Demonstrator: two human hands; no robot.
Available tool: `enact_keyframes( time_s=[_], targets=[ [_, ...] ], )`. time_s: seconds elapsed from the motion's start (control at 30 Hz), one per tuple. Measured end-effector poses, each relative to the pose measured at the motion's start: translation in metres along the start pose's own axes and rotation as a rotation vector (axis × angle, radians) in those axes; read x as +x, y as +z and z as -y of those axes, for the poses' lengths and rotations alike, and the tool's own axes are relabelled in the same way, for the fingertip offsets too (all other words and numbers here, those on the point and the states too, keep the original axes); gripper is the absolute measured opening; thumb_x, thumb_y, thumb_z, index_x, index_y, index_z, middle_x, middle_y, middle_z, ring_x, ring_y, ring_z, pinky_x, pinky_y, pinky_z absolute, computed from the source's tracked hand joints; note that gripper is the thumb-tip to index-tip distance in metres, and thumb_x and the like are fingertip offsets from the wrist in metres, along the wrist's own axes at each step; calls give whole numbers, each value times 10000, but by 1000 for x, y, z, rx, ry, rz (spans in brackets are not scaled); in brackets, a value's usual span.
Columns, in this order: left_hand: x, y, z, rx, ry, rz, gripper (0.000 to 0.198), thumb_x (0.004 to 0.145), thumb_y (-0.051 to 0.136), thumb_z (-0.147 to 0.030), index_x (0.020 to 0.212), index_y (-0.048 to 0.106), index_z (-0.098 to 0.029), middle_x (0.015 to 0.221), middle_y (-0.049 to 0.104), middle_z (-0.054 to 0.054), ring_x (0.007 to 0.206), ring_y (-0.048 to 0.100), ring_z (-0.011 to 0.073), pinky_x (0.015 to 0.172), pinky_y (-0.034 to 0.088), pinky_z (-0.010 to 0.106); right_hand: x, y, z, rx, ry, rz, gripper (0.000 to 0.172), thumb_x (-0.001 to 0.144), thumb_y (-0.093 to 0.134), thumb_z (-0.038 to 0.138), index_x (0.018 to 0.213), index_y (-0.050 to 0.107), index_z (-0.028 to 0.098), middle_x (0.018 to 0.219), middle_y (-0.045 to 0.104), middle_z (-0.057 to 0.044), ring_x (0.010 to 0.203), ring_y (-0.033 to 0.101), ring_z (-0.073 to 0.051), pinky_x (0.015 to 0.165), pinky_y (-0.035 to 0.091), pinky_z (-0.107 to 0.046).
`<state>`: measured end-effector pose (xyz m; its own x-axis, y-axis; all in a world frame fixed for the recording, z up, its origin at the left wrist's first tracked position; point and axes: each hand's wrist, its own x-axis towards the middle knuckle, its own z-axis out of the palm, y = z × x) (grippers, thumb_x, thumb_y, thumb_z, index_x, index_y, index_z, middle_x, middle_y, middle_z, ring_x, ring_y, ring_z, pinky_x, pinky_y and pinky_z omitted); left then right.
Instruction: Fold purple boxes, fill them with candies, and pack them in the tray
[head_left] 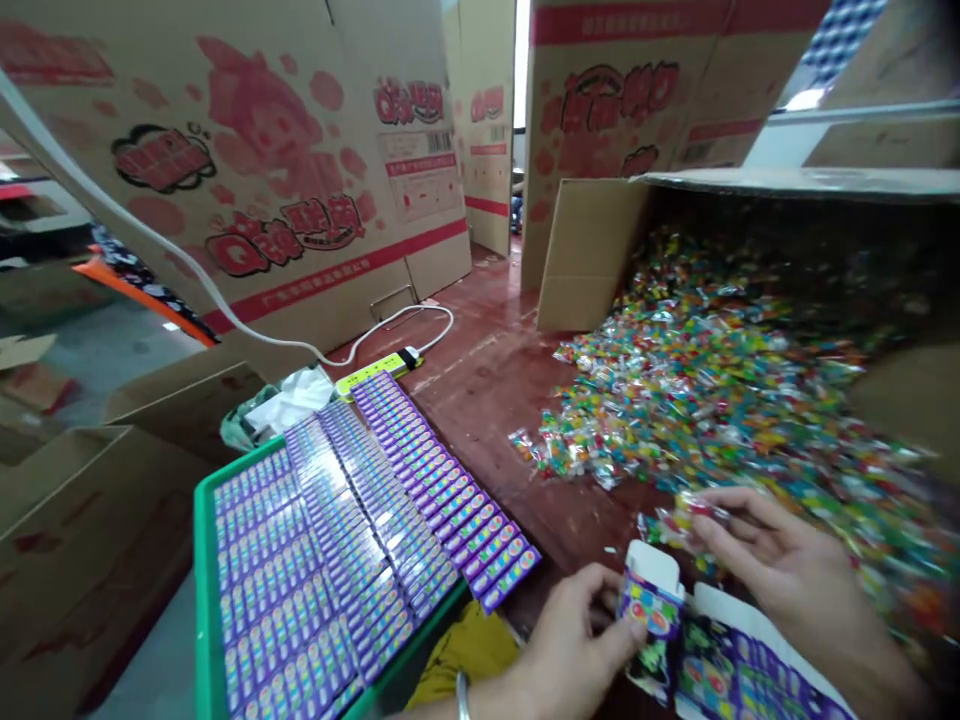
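My left hand (pixel 577 640) is closed round a small purple candy box (pixel 651 625), whose white top flap stands up. Just to the right of it, my right hand (pixel 780 560) pinches a small clear packet of colourful candies (pixel 694 515) a little above the box. Beneath my right wrist lie several more purple boxes (pixel 739 665) with white flaps, side by side. Behind my right hand spreads a big heap of clear candy packets (pixel 675 390), spilling out of a cardboard carton on its side.
A green tray (pixel 204 580) at left holds rows of purple boxes; another row (pixel 442 480) lies along its right side. A yellow-green power strip (pixel 379 372) with a white cable lies behind. Large printed cartons (pixel 300 150) stand at the back; an open carton (pixel 97 540) is far left.
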<state>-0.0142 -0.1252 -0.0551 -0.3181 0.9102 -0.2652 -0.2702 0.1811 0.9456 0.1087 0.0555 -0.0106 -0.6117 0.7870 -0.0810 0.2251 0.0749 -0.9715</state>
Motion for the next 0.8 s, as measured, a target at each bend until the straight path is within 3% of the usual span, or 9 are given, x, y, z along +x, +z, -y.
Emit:
enact_keyframes(
  time_s=[0.13, 0.27, 0.4, 0.53, 0.8],
  targets=[
    [-4, 1, -9, -3, 45, 26, 216, 840, 690, -279, 1009, 657, -149, 898, 656, 42, 786, 577, 151, 691, 452, 231, -24, 12, 16, -51, -71, 71, 206, 846, 699, 395, 950, 666, 220, 899, 747, -55, 829, 730, -229, 737, 599, -306],
    [-5, 0, -12, -11, 86, 56, 199, 884, 653, -274, 1051, 652, -165, 948, 679, 54, 840, 598, 170, 771, 481, 263, -30, 17, 14, -223, -248, 49, 87, 898, 632, 294, 892, 683, 224, 1007, 716, -60, 999, 667, -236, 899, 526, -359],
    [-5, 1, -11, 15, 98, 46, 209, 903, 638, -298, 1073, 650, -177, 988, 703, 65, 902, 632, 195, 825, 504, 283, -36, 11, 18, -393, -328, 113, 113, 913, 595, 238, 827, 668, 224, 1091, 680, -74, 1106, 608, -245, 961, 480, -386],
    [-6, 1, -13, 189, 141, 2, 200, 921, 607, -288, 1095, 650, -198, 1065, 727, 73, 946, 658, 212, 869, 504, 296, -37, 0, 26, -624, -411, 213, 138, 899, 562, 153, 870, 677, 224, 1243, 609, -89, 1218, 533, -263, 1036, 431, -447],
    [-8, -2, -18, 441, 209, -41, 204, 916, 588, -245, 1108, 649, -217, 1066, 740, 57, 983, 671, 233, 899, 502, 318, -35, -5, 34, -891, -551, 249, 223, 907, 490, 87, 846, 666, 210, 1275, 600, -104, 1279, 484, -278, 1074, 425, -495]
  ],
)
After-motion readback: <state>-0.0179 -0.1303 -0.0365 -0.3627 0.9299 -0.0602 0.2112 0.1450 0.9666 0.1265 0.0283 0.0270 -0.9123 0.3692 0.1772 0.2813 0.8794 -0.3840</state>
